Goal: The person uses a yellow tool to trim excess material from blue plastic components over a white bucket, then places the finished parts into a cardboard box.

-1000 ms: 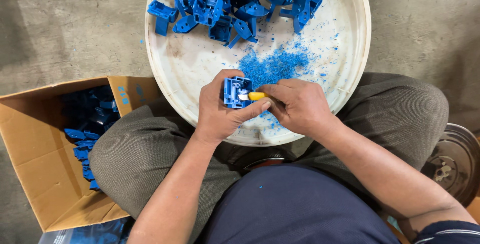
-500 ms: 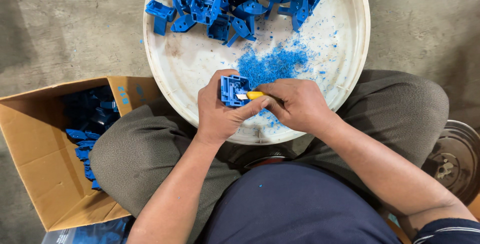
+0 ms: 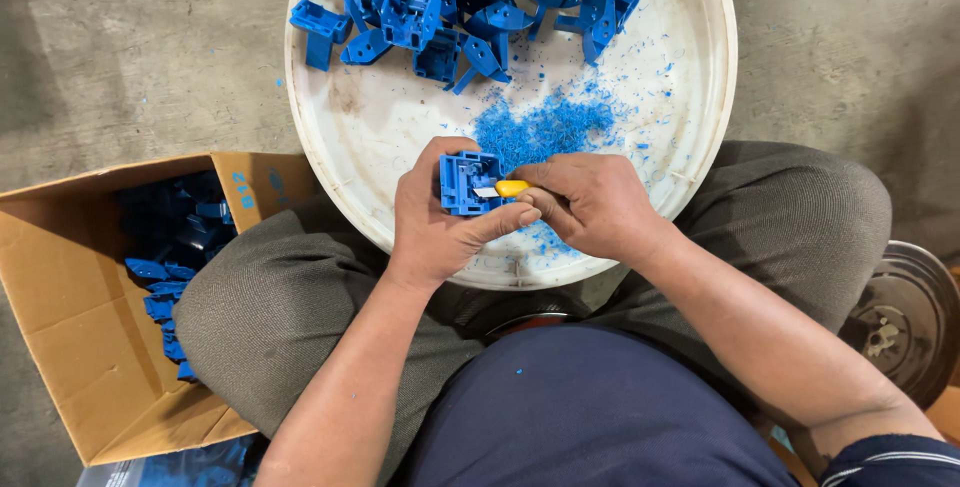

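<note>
Left hand (image 3: 435, 227) grips a blue plastic part (image 3: 468, 183) over the white tub lid (image 3: 700, 147), so blue shavings (image 3: 540, 132) collect there – right hand (image 3: 590, 205) is closed on a yellow-handled knife (image 3: 508, 188), blade against the part's edge, cardboard box (image 3: 70, 347) at the left knee

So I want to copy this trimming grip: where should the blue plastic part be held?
Grip the blue plastic part by its outer side walls, coming from its left as the left hand does. That probably keeps its open, ribbed face clear for the yellow-handled knife in the right hand.
</note>
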